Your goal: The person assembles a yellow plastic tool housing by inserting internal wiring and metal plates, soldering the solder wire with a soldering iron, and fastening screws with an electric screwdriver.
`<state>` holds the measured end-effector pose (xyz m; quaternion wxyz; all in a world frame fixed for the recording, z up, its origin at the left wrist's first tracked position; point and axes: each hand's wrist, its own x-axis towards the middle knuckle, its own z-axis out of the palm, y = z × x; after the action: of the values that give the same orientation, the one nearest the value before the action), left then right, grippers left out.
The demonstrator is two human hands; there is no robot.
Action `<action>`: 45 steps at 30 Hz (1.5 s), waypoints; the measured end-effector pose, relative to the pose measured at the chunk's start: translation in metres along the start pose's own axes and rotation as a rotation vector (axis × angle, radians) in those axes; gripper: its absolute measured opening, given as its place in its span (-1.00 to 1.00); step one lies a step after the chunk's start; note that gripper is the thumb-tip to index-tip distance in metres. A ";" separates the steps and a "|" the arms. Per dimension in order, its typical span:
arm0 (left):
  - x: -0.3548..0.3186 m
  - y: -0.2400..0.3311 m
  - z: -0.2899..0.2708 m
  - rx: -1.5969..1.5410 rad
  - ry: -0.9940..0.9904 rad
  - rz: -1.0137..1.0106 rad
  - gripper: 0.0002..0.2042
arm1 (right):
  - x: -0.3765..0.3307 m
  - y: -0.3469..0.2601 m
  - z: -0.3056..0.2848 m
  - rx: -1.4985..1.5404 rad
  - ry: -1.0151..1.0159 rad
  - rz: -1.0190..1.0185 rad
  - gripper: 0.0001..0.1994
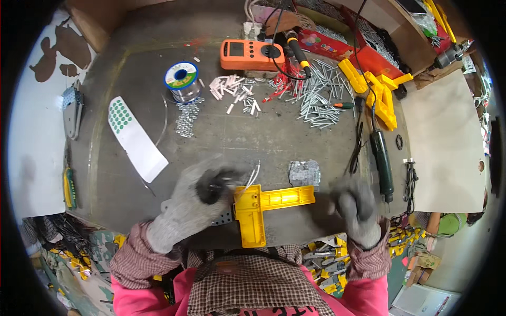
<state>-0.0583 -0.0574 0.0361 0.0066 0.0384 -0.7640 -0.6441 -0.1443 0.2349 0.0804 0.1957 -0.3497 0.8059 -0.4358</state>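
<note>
My left hand (192,203), in a grey glove with dark finger pads, is curled beside the left end of a yellow plastic T-shaped tool housing (252,224). Motion smears its fingertips, and whatever they pinch is hidden. Thin white wires (256,174) rise from the housing near those fingers. A dark perforated plate (224,218) shows below the hand. Gloved as well, my right hand (359,213) is right of the housing and apart from it; blur hides how its fingers are set. Just beyond the housing lies a clear plastic piece (304,174).
Behind are a solder spool (182,84), white sleeves (234,89), screws (321,95) and an orange multimeter (247,55). A dark green electric screwdriver (381,166) hangs at right near yellow housings (383,102). A white sticker sheet (137,139) and pliers (69,187) lie left.
</note>
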 end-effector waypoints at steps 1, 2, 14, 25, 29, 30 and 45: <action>0.010 0.004 0.005 0.018 0.012 0.000 -0.85 | 0.026 -0.011 0.010 0.039 0.061 0.066 -0.83; 0.023 0.009 0.010 -0.220 -0.108 -0.038 -0.82 | 0.043 -0.019 0.017 0.079 0.126 0.124 -0.82; 0.048 0.006 0.000 -0.613 0.060 -0.278 -0.69 | 0.094 0.007 0.062 0.315 0.179 0.163 -0.83; 0.045 -0.008 0.001 -0.145 0.044 0.040 -0.80 | 0.098 0.009 0.064 -0.029 0.302 -0.044 -0.84; 0.042 -0.004 -0.004 -0.427 -0.051 -0.210 -0.75 | 0.100 0.008 0.050 0.364 0.067 0.185 -0.80; 0.042 -0.006 -0.005 -0.470 -0.100 -0.207 -0.73 | 0.100 0.008 0.049 0.440 0.009 0.174 -0.78; 0.045 -0.003 -0.006 -0.543 -0.035 -0.269 -0.77 | 0.097 0.007 0.049 0.419 -0.001 0.241 -0.81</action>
<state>-0.1025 -0.0664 0.0326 -0.0818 0.1251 -0.5517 -0.8206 -0.1827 0.1383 0.0465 0.3149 -0.2030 0.7338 -0.5668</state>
